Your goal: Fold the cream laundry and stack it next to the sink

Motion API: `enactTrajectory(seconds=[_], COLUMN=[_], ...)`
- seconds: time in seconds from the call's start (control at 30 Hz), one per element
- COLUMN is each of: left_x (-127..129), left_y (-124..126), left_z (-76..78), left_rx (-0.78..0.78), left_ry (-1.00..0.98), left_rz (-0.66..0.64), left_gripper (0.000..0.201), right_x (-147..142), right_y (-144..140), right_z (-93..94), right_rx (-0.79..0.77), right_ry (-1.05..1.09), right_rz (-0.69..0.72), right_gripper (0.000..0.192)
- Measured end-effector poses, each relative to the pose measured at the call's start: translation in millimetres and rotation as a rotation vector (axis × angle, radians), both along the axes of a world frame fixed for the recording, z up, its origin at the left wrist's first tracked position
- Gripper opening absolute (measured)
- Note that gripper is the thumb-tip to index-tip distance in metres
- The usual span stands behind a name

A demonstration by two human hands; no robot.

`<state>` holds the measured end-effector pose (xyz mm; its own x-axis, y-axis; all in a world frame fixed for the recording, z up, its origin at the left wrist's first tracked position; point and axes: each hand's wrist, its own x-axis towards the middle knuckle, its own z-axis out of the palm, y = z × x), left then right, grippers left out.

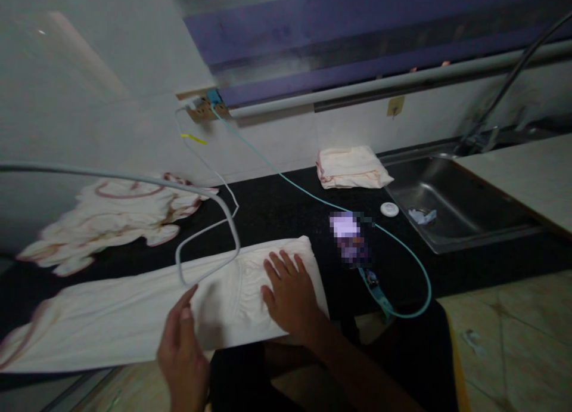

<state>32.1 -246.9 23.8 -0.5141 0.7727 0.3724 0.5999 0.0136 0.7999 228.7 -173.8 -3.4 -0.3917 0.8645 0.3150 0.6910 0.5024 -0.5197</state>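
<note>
A long white garment [147, 307], folded lengthwise, lies along the front of the black counter, with a pinkish edge at its left end and a gathered patch near the right. My right hand [290, 293] rests flat on its right part, fingers spread. Over the front edge of the cloth is my left hand [184, 346], fingers stretched out and nothing in them. A grey cable [230, 221] loops down onto the garment close to the left fingertips; whether they touch is unclear.
Another cream garment [129, 203] lies crumpled at the back left. A folded cloth [353, 166] sits by the wall, near a white round lid [389, 209] and a steel sink [429, 182]. A blurred-out phone-like thing [351, 239] lies with a teal cord [426, 281].
</note>
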Motion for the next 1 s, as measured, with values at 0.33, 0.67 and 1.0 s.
enactTrajectory(seconds=[0.33,0.67,1.0], left_x=[116,97,89], left_y=[21,25,20], left_z=[-7.1,-39.8,-31.9], left_rx=[-0.18,-0.245,-0.256], left_ry=[-0.013,0.441,0.706], left_rz=[-0.55,-0.642,-0.73], left_gripper=[0.052,0.062,0.103], right_x=[59,65,62], right_y=[-1,0,7], right_z=[-1.9,2.9,1.6], right_rx=[0.038,0.032,-0.031], right_ry=[-0.075,-0.09,-0.042], right_rz=[-0.027,-0.019,-0.035], right_gripper=[0.05,0.047,0.045])
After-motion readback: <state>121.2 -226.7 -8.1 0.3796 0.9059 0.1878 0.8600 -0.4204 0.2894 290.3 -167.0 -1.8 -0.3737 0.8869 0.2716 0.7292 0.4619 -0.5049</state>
